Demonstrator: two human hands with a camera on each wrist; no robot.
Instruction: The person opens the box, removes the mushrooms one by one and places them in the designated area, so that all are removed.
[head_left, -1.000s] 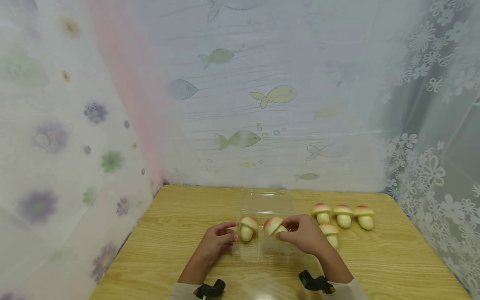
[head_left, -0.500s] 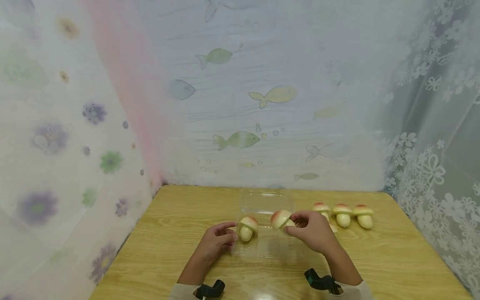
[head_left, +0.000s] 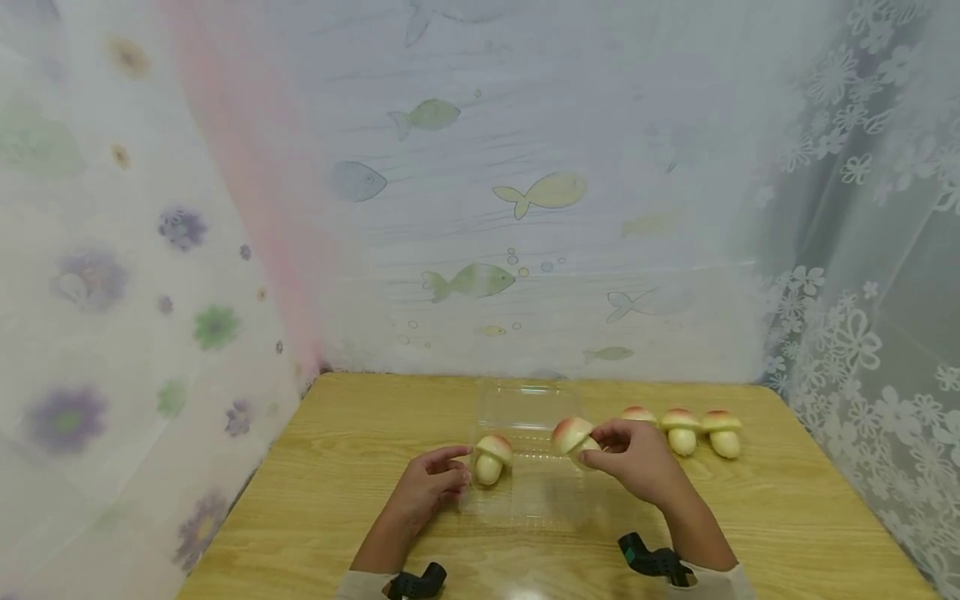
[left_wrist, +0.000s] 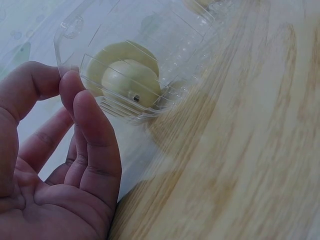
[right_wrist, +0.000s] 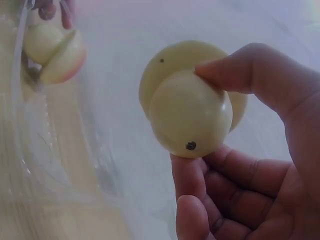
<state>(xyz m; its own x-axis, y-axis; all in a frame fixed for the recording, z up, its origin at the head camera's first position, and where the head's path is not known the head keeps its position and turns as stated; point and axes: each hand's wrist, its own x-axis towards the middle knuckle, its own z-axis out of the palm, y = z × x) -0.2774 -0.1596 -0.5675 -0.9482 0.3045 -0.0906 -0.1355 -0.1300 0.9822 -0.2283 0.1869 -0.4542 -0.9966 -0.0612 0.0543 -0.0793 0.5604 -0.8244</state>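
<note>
My right hand (head_left: 637, 462) pinches a toy mushroom (head_left: 573, 437) with a red-tinged cap, thumb on one side of the stem and fingers on the other. The mushroom is tilted above the right half of a clear plastic clamshell box (head_left: 543, 504), whose lid stands open at the back. In the right wrist view the held mushroom (right_wrist: 190, 115) shows its round stem end. With fingertips and thumb, my left hand (head_left: 431, 487) pinches the box's left edge, seen closely as a thin rim (left_wrist: 59, 47). Inside the left half sits another toy mushroom (head_left: 490, 467).
On the wooden table (head_left: 337, 467), to the right of the box, a row holds one toy mushroom (head_left: 681, 432), another toy mushroom (head_left: 722, 435) and a partly hidden toy mushroom (head_left: 637, 413) behind my right hand. A fish-patterned curtain (head_left: 525, 333) hangs at the table's back.
My right hand has moved right and slightly up with its mushroom, away from the one in the box. It now covers the front mushroom on the table. My left hand stays put.
</note>
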